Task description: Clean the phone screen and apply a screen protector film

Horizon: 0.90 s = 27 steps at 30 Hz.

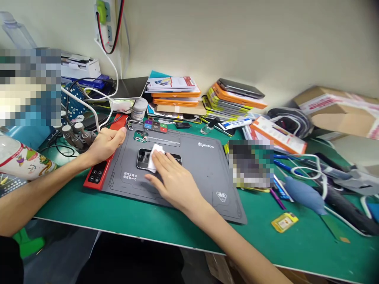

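Observation:
A phone (145,158) lies lengthwise, its dark glossy surface up, on a grey work mat (201,173). My right hand (174,179) presses a folded white wipe (156,152) against it, fingers on the wipe and thumb apart. Part of the phone is hidden beneath the wipe and the fingers. At the mat's left end runs a red bar (111,161) with black touch buttons. My left hand (107,145) is closed in a fist over this bar; whatever its fingers hold is out of sight. Above the phone lie a small green round piece (140,137) and a row of coloured blocks (155,126).
Stacked orange-edged boxes (176,94) stand by the wall. On the right are a blue blower bulb (304,195), a yellow tin-like packet (284,222) and tangled cables. A printed bottle (23,159) leans in at left. White cable (94,110) hangs near my left hand.

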Motion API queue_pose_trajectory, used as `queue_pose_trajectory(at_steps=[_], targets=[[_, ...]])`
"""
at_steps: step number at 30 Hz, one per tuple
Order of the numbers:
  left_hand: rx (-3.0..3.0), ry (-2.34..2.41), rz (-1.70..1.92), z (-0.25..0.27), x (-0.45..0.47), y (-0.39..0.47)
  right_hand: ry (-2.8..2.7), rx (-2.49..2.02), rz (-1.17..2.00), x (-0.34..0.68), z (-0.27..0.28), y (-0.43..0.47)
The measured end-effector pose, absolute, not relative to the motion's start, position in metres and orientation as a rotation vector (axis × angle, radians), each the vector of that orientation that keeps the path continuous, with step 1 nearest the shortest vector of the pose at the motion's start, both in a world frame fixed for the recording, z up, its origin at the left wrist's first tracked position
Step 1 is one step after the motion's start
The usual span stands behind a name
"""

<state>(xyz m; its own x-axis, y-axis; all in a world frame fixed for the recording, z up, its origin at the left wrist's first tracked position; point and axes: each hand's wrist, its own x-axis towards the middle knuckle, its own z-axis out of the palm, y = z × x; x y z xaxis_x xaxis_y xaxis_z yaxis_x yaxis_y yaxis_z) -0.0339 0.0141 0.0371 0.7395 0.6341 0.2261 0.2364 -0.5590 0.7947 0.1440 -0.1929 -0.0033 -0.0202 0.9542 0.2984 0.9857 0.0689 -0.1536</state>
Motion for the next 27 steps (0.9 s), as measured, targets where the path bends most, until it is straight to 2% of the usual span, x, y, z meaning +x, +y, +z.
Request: queue_pose_trajectory(at_steps=[7,15,22,27], targets=[[2.189,0.67,0.639,0.036,-0.034,0.012,-1.984,-1.97,-0.22,0.174,-0.02,-0.257],[2.219,0.65,0.652,0.034,-0.033,0.014,-1.866,-2.082,-0.122,0.181,-0.016,-0.224],[2.259,0.688,0.637,0.035,-0.032,0.011,-1.955,-2.013,-0.18,0.165,-0.018,-0.263],[2.268,0.699,0.647,0.035,-0.032,0.011,-1.864,-2.084,-0.109,0.176,-0.019,-0.239]])
